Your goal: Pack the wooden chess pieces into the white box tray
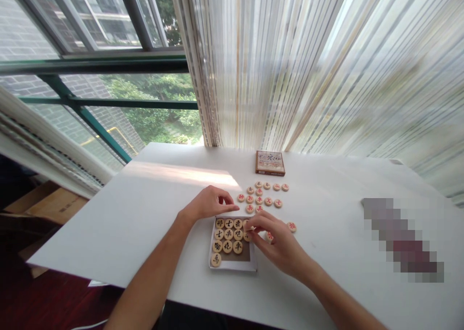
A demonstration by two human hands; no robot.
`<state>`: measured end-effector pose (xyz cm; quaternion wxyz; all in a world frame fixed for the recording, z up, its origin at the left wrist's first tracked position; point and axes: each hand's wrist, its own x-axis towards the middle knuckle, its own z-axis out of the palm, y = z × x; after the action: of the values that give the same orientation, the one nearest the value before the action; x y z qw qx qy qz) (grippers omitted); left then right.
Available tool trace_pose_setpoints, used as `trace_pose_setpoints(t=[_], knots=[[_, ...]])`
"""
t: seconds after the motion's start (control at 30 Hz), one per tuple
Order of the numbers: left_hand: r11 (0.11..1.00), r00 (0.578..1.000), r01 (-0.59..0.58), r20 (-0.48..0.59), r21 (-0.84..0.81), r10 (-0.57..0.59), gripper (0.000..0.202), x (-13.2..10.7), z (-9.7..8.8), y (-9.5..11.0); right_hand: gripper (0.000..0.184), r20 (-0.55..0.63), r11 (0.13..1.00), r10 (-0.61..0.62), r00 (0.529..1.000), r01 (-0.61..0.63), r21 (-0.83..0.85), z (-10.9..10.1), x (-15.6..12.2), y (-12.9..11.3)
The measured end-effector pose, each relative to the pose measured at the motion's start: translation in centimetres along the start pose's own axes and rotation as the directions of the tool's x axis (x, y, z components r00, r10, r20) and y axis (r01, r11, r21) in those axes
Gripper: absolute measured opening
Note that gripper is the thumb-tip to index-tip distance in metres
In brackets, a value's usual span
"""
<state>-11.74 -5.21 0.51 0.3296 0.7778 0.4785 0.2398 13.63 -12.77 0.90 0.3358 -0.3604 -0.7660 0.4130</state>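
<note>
A shallow white-rimmed box tray (235,267) on the table holds rows of round wooden Chinese chess pieces (227,246) with black characters. The lower right of its brown floor is bare. My right hand (277,240) reaches over the tray's right side, thumb and fingertips pinched on a piece there; the fingers partly cover it. My left hand (213,202) hovers beyond the tray's far left edge, thumb and fingers apart with nothing between them. Past the tray lie several loose red-character pieces (259,200), and a few with black ones (267,185). One red-character piece (269,236) is partly behind my right hand.
A flat printed box (270,163) lies at the back of the white table (326,185). Another red-character piece (291,227) sits right of my right hand. A blurred-out long object (402,240) is at the far right. Curtains (261,78) and a window border the table's far side.
</note>
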Motion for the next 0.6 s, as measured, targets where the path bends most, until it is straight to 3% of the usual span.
trace_pose_setpoints(t=[0.2,0.37,0.6], knots=[[0.996,0.981,0.075,0.183,-0.048,-0.065,0.037,-0.1,-0.06,0.11,0.008,0.118,0.986,0.092,0.989,-0.074,-0.149,-0.3,-0.06,-0.55],[0.992,0.971,0.105,0.223,-0.067,-0.088,0.035,-0.12,-0.1,0.14,0.005,0.197,0.987,0.109,0.974,-0.082,-0.141,-0.31,-0.32,-0.41],[0.991,0.969,0.111,0.229,-0.08,-0.09,0.034,-0.11,-0.13,0.12,0.01,0.261,0.963,0.083,0.962,-0.011,-0.268,0.08,-0.52,-0.57]])
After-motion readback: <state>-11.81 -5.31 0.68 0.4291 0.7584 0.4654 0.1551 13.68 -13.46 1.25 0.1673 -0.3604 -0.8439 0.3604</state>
